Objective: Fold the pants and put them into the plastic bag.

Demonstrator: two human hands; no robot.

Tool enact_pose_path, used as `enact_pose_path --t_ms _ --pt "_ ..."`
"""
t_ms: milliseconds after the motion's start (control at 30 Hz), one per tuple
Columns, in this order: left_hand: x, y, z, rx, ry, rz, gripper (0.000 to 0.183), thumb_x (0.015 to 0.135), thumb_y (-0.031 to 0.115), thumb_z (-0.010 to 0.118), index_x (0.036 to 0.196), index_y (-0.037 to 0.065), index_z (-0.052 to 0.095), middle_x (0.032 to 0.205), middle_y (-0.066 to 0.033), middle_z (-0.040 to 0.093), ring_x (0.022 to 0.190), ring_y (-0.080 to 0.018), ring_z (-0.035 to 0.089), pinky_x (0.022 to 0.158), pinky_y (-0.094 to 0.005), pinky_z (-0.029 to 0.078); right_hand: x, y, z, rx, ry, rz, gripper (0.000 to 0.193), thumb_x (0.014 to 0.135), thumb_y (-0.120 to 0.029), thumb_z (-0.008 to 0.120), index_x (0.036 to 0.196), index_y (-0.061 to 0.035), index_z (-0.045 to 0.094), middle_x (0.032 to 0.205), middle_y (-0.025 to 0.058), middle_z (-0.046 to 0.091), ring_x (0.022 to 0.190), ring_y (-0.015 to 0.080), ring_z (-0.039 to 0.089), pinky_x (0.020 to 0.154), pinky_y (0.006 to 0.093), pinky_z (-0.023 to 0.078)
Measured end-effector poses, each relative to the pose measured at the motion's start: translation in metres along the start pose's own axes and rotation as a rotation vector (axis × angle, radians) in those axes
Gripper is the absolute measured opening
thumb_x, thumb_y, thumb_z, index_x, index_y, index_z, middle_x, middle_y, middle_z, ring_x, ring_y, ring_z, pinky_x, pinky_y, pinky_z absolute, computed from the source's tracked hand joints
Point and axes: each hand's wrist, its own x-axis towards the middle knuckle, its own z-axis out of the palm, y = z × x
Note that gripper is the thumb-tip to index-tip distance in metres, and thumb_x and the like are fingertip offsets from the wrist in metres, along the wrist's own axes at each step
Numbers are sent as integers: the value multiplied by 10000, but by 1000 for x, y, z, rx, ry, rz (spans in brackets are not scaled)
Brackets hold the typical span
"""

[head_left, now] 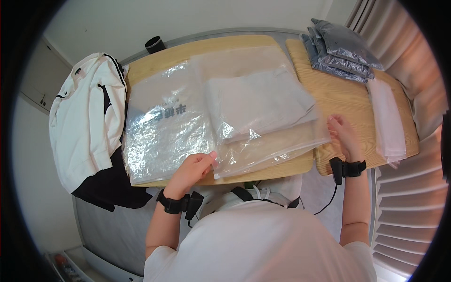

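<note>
A clear plastic zip bag (268, 145) lies spread over the middle of the wooden table, its near edge slanting up to the right. My left hand (192, 171) is closed, thumb and finger pinching the bag's near left corner. At its right corner, my right hand (345, 134), a little blurred, has its fingers curled closed on the edge. A pale folded sheet-like piece (258, 101) shows through the bag; whether it is inside or underneath I cannot tell. Left of it lies a shiny clear plastic package (164, 131) with dark print and whitish contents.
A white sweater (87, 122) with black trim and a black garment (112, 183) hang over the table's left end. On the right-hand table (338, 103) are stacked dark bagged items (340, 51) and pale folded plastic (387, 120). A black bin (155, 44) stands behind; curtains (404, 197) border the right.
</note>
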Motion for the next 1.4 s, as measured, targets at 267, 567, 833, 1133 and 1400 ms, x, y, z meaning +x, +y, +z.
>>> enact_pose_path --t_ms 267,567,833,1133,1400 --pt "12 8 -5 -281 -159 -63 296 912 267 540 699 63 557 560 62 385 471 -32 298 426 -209 209 24 28 -17 386 -658 429 269 932 -290 526 818 -53 585 672 54 615 512 105 525 365 229 356" --pt "56 123 -67 -1079 -225 210 240 922 168 461 687 127 442 548 73 306 468 -47 274 407 -199 197 66 -108 28 852 -672 166 385 946 -305 498 622 -98 488 506 -46 389 442 79 355 386 201 269" --pt "-14 242 -93 -896 -441 743 201 915 97 405 716 77 426 568 47 294 478 -73 258 428 -223 197 53 -255 1 787 -716 -293 236 953 -192 460 785 -44 534 591 -59 416 525 53 375 436 175 307" --pt "-33 285 -94 -804 -469 658 179 913 80 391 763 56 485 569 46 321 493 -72 302 453 -213 234 47 -301 -13 800 -542 -296 263 950 -232 480 729 -102 543 531 -52 522 449 45 447 392 176 349" --pt "-35 296 -100 -755 -651 794 193 934 118 420 763 68 494 614 55 397 510 -61 345 455 -196 266 15 -322 -24 760 -487 -340 250 941 -212 474 728 -109 554 555 -57 573 425 33 435 366 164 319"
